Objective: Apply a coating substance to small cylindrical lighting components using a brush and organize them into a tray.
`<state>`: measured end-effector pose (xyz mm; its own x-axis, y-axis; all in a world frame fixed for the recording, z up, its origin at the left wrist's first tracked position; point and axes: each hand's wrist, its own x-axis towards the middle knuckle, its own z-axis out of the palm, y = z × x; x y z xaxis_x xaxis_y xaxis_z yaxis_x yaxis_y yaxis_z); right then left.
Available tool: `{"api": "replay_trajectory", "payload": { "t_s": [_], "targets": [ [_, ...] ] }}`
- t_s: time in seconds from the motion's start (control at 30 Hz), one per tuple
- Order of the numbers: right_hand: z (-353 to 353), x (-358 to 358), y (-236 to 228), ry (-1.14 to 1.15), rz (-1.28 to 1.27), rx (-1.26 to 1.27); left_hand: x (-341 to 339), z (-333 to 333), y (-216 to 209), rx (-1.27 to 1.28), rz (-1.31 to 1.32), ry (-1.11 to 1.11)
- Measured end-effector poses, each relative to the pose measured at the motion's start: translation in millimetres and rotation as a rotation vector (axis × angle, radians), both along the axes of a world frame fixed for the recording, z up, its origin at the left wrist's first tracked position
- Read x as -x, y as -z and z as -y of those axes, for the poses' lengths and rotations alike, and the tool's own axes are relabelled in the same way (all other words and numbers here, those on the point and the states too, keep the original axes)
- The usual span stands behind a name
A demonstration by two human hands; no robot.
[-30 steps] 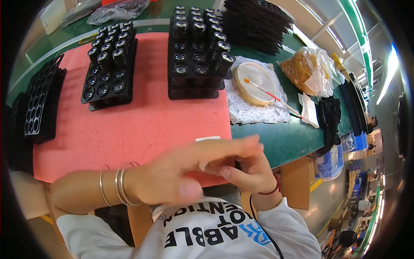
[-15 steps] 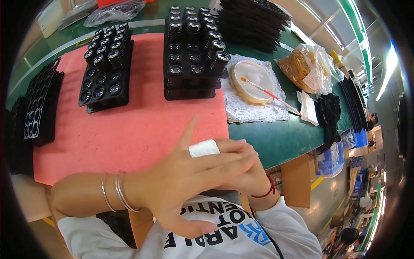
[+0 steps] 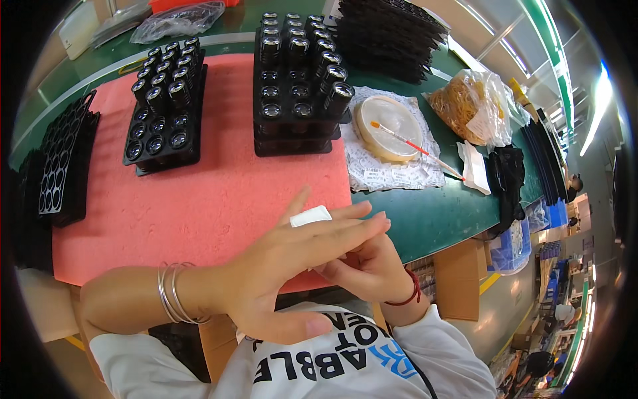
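Observation:
My left hand (image 3: 286, 259), with silver bangles on its wrist, is stretched out palm down over the pink foam mat's near edge. Its thumb stands well apart, and a white wrap (image 3: 311, 216) covers part of one finger. Close under its fingertips, my right hand (image 3: 372, 269) is curled, thumb drawn toward the fingers. Part of this hand is hidden behind the left one, and whatever it may pinch cannot be made out. A red cord bracelet (image 3: 413, 287) circles the right wrist.
On the pink mat (image 3: 219, 199) stand two black trays (image 3: 166, 154) (image 3: 292, 143) of dark, shiny-topped cylinders. Stacked black trays (image 3: 66, 159) lie at left. To the right are a round lidded dish (image 3: 392, 120), a thin brush (image 3: 415, 146) and a bag of rubber bands (image 3: 468, 106).
My right hand has slid down and back from the left fingers it was wrapped against, and its fingers now curl. The left fingers have spread slightly; the white wrap shows tilted.

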<state>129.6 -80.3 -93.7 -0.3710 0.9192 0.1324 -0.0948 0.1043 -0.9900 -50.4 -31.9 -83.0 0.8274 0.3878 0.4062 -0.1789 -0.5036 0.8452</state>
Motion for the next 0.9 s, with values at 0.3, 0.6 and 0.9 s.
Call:
{"api": "replay_trajectory", "payload": {
  "t_s": [0.3, 0.6, 0.9],
  "targets": [
    [-9.8, -6.5, -1.7, 0.136, 0.42, -0.451, 2.1, -2.0, -2.7, 0.181, 0.012, 0.085],
    [-12.2, -18.6, -0.9, 0.195, 0.52, -0.709, 4.3, -0.6, -5.0, 0.051, -0.042, 0.216],
    [-4.5, -18.6, -2.0, 0.342, 0.773, -1.132, -0.8, 8.2, -9.0, -0.024, -0.055, 0.291]
  ]
}}
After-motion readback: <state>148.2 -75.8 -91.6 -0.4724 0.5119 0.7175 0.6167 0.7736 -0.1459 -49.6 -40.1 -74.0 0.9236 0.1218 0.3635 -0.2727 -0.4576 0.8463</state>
